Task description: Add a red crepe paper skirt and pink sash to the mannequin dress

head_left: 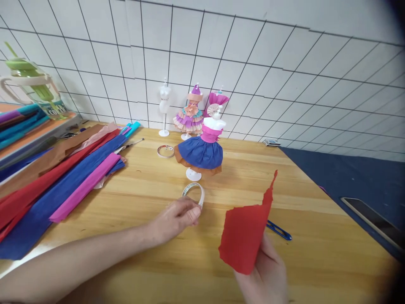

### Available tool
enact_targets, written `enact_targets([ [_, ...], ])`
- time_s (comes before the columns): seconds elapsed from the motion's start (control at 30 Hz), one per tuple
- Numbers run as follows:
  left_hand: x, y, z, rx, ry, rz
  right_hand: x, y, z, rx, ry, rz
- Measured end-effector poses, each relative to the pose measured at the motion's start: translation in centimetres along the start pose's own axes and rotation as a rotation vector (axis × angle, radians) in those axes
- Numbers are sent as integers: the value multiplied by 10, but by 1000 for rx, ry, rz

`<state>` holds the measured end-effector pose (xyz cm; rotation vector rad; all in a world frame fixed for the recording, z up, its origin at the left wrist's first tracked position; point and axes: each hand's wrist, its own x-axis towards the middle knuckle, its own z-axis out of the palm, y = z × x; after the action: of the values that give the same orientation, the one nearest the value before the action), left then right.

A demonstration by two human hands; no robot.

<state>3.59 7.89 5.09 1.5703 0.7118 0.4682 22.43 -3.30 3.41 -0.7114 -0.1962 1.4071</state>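
"Red paper [243,236], ragged along its edges, is held over a wooden table [316,261] in a person's right hand [268,270]. How firm is the grasp?"

"Closed on the sheet's lower part, with the fingers mostly behind it. How hard they press cannot be told."

"And the left hand [177,217]?"

"Thumb and fingers are pinched together on the near edge of a roll of tape [201,195], which is tipped up from the tabletop."

"The pose?"

"The left forearm [95,261] stretches in from the lower left, back of the hand upward, fingers curled. The right hand rises from the bottom edge, wrist low, well apart from the left."

"The sheet itself?"

"Broad and plain on its near face, bent along the right, where a narrow strip climbs to a point. It is nearer the camera than a mannequin [214,123] in a pink top [210,134] and blue skirt [201,152]. A slim blue tool [280,231] lies just beyond the right hand, partly hidden."
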Motion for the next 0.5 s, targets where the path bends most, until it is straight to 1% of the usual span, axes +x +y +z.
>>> enact_targets([
  [0.1,8,4,11,0,14,-41,-1,8,12,-27,-49,53],
  [0.2,10,7,19,-127,32,-29,0,15,24,-3,-97,103],
  [0.27,8,8,21,-217,55,-31,1,18,28,28,-99,97],
  [0.4,2,10,19,-430,85,-116,2,21,22,48,-48,54],
  [0.5,0,10,14,-496,100,-120,0,22,13,33,-8,44],
])
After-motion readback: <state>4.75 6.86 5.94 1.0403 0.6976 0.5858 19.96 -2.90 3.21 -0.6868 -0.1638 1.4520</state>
